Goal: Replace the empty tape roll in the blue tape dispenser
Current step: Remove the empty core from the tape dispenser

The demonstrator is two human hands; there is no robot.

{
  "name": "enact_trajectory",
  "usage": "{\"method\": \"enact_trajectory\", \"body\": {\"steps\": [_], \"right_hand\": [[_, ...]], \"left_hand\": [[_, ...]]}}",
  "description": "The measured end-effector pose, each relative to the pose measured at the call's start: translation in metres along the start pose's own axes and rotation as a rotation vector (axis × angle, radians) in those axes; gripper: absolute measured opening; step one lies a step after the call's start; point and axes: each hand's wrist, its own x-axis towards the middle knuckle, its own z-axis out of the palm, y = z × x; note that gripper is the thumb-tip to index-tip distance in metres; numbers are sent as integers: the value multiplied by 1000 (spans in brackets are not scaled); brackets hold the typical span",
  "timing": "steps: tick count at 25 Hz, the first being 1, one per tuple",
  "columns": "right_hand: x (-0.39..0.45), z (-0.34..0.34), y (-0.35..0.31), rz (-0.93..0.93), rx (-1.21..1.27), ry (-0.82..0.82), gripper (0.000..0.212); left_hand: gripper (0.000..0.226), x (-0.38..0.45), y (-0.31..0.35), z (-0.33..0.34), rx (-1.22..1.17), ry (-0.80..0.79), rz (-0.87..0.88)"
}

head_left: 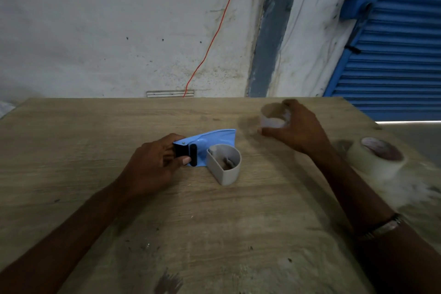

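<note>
The blue tape dispenser [214,139] lies flat in the middle of the wooden table [214,222]. Its grey hub [224,164] points up with no roll on it. My left hand [155,162] grips the dispenser's black roller end. My right hand [296,126] is blurred over the far right of the table. Its fingers are closed around the empty tape roll [273,114], a thin pale core. A full roll of clear tape [375,157] lies flat on the table to the right of my right forearm.
The table's far edge meets a stained white wall [119,31] with a red cable [214,36] hanging down it. A blue shutter [393,55] stands at the right. The table's right edge runs close past the full roll.
</note>
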Motion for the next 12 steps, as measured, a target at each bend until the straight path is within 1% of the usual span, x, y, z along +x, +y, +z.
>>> {"method": "enact_trajectory", "body": {"steps": [2, 4, 7, 10, 12], "right_hand": [[5, 7, 16, 86, -79, -132, 111], [7, 12, 22, 120, -72, -168, 107], [12, 9, 25, 79, -93, -199, 106], [6, -2, 26, 26, -89, -357, 110], [-20, -11, 30, -15, -45, -412, 110]], "left_hand": [[30, 1, -3, 0, -60, -33, 9], [32, 1, -4, 0, -118, -78, 16], [35, 2, -6, 1, -118, -81, 46], [42, 2, -4, 2, -109, -79, 65], [46, 0, -3, 5, -115, -67, 93]]}}
